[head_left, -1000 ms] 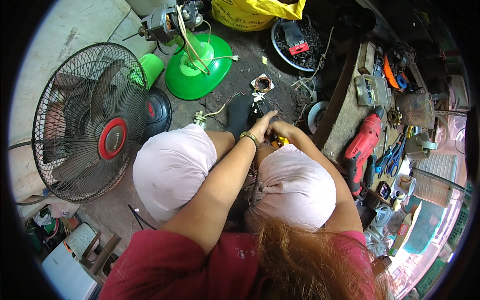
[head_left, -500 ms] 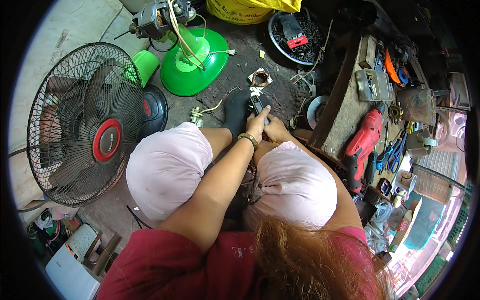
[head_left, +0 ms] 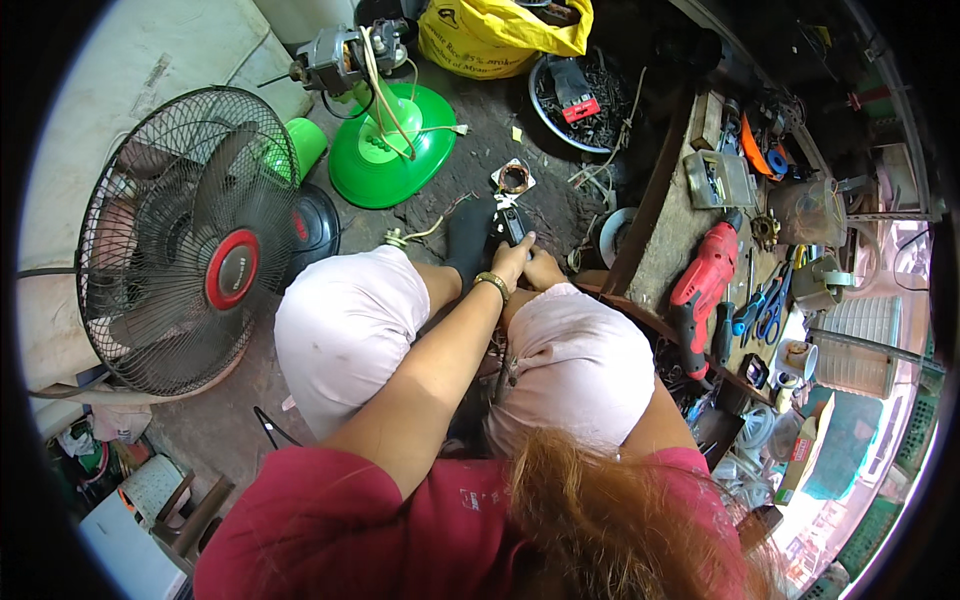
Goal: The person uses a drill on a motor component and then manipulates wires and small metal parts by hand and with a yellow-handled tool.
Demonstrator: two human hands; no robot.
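My left hand is closed on a dark, elongated hand tool between my shins. My right hand is closed just to its right, at the tool's lower end; exactly what its fingers hold is hidden. Just beyond the tool's tip are small white pieces and a square motor stator with copper windings on the dark floor. A pale wire with a fitting lies left of my shins, beside my knee.
A caged black fan stands left. Behind are a green fan base with motor, a yellow sack and a basin of small dark parts. The right bench holds a red drill, scissors and containers.
A yellow item seen by my right hand a second ago is now hidden. My hands have shifted slightly on the dark tool, whose body shows more above my fingers. The view has drifted slightly.
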